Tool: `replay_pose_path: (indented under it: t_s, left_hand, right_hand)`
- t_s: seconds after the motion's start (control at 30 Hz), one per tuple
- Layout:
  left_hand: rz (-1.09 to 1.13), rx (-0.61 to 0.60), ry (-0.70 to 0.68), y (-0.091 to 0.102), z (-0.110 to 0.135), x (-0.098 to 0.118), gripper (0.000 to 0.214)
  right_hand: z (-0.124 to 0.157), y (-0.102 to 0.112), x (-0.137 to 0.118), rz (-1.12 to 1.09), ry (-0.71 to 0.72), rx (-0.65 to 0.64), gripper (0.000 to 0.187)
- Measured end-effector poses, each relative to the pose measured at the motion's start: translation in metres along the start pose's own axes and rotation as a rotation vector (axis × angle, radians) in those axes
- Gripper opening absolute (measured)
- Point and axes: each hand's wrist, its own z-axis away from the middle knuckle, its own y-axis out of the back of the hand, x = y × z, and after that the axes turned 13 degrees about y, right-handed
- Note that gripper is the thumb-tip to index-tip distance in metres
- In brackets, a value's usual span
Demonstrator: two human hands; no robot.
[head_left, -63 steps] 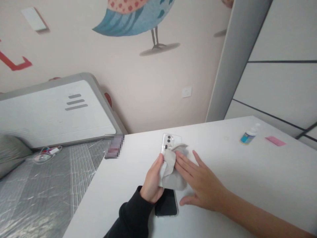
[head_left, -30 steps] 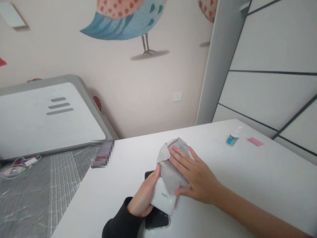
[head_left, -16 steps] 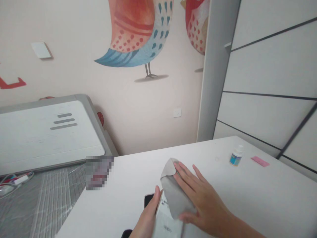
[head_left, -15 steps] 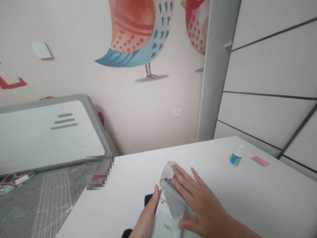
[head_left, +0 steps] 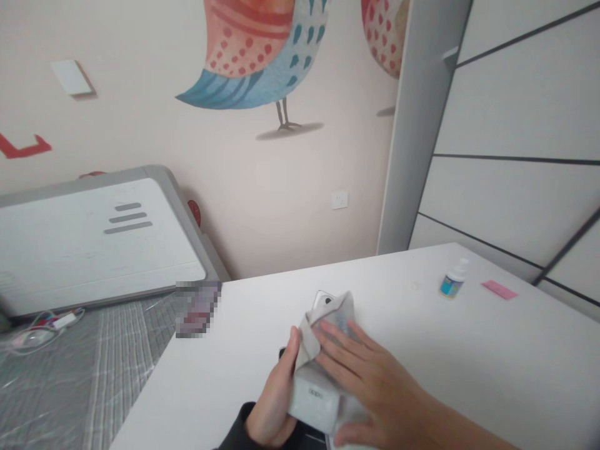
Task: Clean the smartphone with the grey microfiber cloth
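My left hand [head_left: 276,387] wraps round a white block marked oppo [head_left: 313,400], its thumb along the left side. A light grey cloth [head_left: 307,340] drapes over the block's far part. Flat on the cloth lies my right hand [head_left: 370,381], its fingers stretched and pressing it against the block, with the thumb low on the near right. A pale phone-like corner with a dark round lens [head_left: 323,300] shows beyond the cloth. Part of a dark flat device [head_left: 309,435] lies below the hands, mostly hidden by them.
On the white table [head_left: 398,325], a small white bottle with a blue label [head_left: 452,284] stands at the far right, beside a pink strip [head_left: 499,289]. White cables [head_left: 35,337] lie on the striped bedding [head_left: 117,356] at left. Cabinet panels [head_left: 515,200] rise behind the table's right side.
The block has tilted, so its marked end faces me. My right hand and the cloth have shifted over it, uncovering the lens corner beyond. The view has dipped slightly.
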Motion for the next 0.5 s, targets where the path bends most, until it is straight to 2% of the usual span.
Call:
replay_pose_path:
  t_s: [0.07,0.17,0.27,0.4,0.5]
  left_hand:
    - [0.031,-0.035,-0.004,0.001,0.001,0.003,0.071]
    - [0.044,-0.095,0.012,-0.002,0.003,0.006,0.075]
    - [0.024,-0.075,-0.028,-0.007,0.006,0.007,0.071]
    - [-0.007,-0.040,-0.068,-0.012,0.008,0.009,0.065]
    - [0.026,-0.065,-0.081,-0.013,0.008,0.009,0.065]
  right_hand:
    - [-0.005,0.003,-0.009,-0.038,0.079,-0.028,0.082]
    - [-0.008,0.008,-0.011,-0.024,0.117,-0.018,0.072]
    - [-0.004,0.010,-0.001,0.085,0.056,0.045,0.065]
    - [0.003,0.007,0.009,0.197,-0.097,0.126,0.068]
    - [0.003,0.005,0.002,0.119,-0.018,0.142,0.069]
